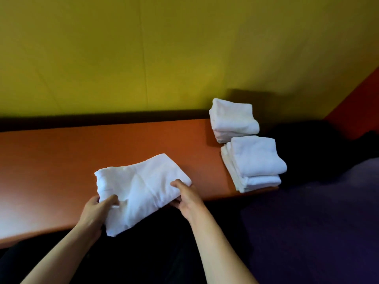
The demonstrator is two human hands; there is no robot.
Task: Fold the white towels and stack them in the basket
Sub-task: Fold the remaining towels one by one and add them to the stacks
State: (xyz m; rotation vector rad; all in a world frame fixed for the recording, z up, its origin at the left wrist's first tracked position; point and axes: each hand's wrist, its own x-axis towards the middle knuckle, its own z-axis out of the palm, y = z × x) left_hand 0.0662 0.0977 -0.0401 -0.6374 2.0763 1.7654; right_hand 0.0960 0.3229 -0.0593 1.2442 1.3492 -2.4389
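Note:
A folded white towel (141, 187) lies at the front edge of the orange table (61, 156), with its near corner hanging over the edge. My left hand (96, 212) grips its left near edge, thumb on top. My right hand (185, 196) pinches its right edge, thumb on top and fingers underneath. Two stacks of folded white towels stand at the table's right end: a far stack (233, 119) and a near stack (254, 162). No basket is in view.
A yellow wall (143, 58) rises behind the table, with a dark strip along its base. A dark purple surface (317, 222) lies to the right of the table. A red wall (359, 103) stands at the far right.

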